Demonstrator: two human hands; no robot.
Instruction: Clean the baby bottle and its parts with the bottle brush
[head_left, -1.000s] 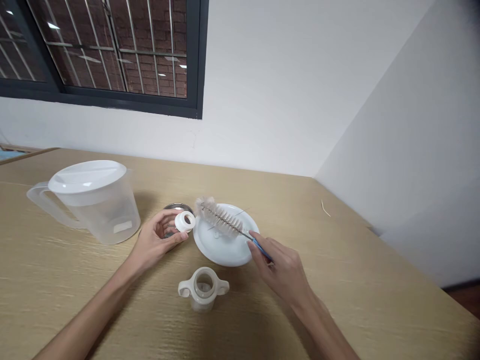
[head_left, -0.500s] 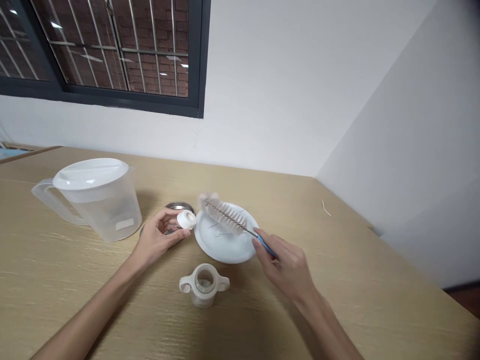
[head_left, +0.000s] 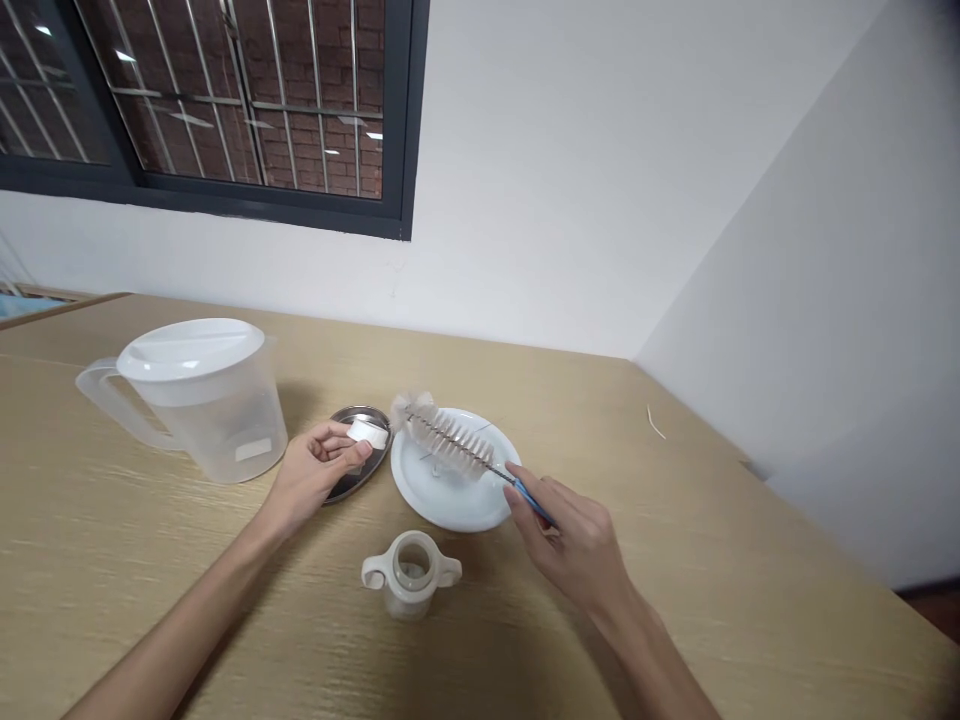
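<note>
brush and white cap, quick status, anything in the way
Left hand holds white cap above metal dish. Right hand grips brush by blue handle, bristles mostly over white plate. Nothing visible between white cap and bristles.

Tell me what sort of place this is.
Probably a plain indoor room, though home or workplace is unclear: a wood-topped table stands by a white wall with a dark-framed window showing metal bars.

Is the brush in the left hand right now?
No, the right hand holds the brush by its blue handle, while the left hand holds a small white piece.
</note>
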